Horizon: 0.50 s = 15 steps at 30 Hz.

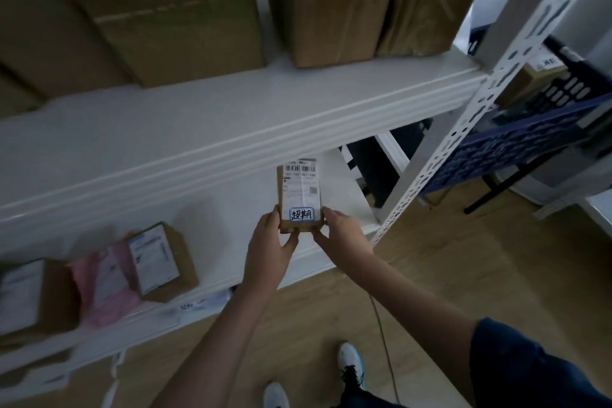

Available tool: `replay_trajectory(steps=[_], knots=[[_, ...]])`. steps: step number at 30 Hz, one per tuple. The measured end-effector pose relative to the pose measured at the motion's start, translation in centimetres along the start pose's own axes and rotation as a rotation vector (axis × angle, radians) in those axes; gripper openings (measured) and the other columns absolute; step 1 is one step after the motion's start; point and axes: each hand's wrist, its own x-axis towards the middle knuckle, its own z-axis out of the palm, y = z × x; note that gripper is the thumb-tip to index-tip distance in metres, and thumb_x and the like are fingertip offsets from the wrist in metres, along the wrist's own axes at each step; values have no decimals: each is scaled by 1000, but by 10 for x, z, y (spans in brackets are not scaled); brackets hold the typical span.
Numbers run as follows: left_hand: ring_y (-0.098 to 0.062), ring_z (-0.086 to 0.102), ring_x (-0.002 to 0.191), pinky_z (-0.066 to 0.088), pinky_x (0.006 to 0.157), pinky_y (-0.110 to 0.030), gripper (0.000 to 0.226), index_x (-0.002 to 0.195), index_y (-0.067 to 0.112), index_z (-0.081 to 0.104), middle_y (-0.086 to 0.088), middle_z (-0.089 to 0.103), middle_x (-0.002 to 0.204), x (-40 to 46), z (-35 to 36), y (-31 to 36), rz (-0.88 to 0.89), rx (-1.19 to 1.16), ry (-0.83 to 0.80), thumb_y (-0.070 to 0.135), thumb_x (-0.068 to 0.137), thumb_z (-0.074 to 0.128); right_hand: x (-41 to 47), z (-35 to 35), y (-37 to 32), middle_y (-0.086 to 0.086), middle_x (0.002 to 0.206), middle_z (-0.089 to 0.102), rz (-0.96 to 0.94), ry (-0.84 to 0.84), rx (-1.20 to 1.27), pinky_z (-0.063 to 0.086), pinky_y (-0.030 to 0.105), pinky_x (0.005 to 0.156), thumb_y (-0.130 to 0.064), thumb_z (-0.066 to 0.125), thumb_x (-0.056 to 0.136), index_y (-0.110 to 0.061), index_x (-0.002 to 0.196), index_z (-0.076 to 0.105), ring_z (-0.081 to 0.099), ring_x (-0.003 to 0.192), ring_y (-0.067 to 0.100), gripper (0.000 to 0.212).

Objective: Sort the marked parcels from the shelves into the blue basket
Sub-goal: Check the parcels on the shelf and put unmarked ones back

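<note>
A small brown cardboard parcel [299, 190] with a white shipping label and a blue-outlined handwritten mark at its near end is held in front of the lower shelf [231, 205]. My left hand [271, 245] grips its near left corner and my right hand [341, 235] grips its near right corner. The blue basket [516, 139] hangs to the right, behind the shelf's perforated white post [463, 129], with a parcel visible inside.
Large cardboard boxes [331, 0] stand on the upper shelf [231, 116]. On the lower shelf at left lie a labelled brown box [162, 262], a pink bag [106, 285] and another box [29, 295]. Wooden floor and my white shoes [351, 364] are below.
</note>
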Motion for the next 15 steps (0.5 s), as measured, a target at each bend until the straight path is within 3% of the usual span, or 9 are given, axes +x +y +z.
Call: replay_trajectory(steps=[3, 7, 11, 15], knots=[[-17, 61, 110, 57, 88, -35, 63, 148, 14, 47, -4, 62, 125, -26, -50, -8, 28, -10, 95, 18, 91, 72, -20, 2, -47, 0, 108, 70, -127, 52, 23, 57, 36, 79, -24, 62, 93, -21, 128, 54, 66, 90, 19, 35], [-20, 61, 113, 59, 86, -39, 66, 148, 9, 47, -6, 62, 128, -57, -102, -34, 38, 3, 214, 16, 89, 74, -38, 15, -99, 1, 110, 71, -278, 70, 77, 57, 36, 79, -20, 65, 92, -21, 140, 49, 67, 91, 19, 51], [-18, 61, 115, 58, 87, -38, 62, 147, 11, 50, -3, 64, 128, -80, -130, -61, 2, 9, 269, 18, 90, 73, -41, 31, -132, 2, 105, 71, -377, 60, 87, 57, 39, 76, -15, 66, 88, -19, 140, 50, 67, 88, 20, 54], [-22, 66, 101, 52, 83, -26, 61, 147, 12, 51, -3, 68, 122, -91, -140, -73, -27, 46, 283, 21, 90, 73, -44, 41, -150, 3, 103, 71, -408, 59, 85, 57, 41, 74, -11, 66, 86, -16, 138, 52, 67, 87, 22, 54]])
